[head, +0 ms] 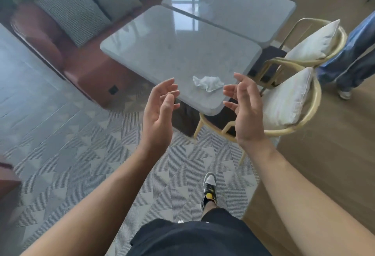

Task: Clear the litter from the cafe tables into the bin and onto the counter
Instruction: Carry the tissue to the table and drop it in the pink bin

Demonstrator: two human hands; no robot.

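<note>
Just beyond left grip [160,111], tissue [208,83]

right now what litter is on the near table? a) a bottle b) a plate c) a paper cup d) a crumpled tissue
d: a crumpled white tissue lies near the table's near corner, between the open left hand and right hand, untouched.

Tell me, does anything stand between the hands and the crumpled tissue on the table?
Nothing visible does. The crumpled tissue lies alone on the table; the left hand and right hand hang open just short of it.
</note>
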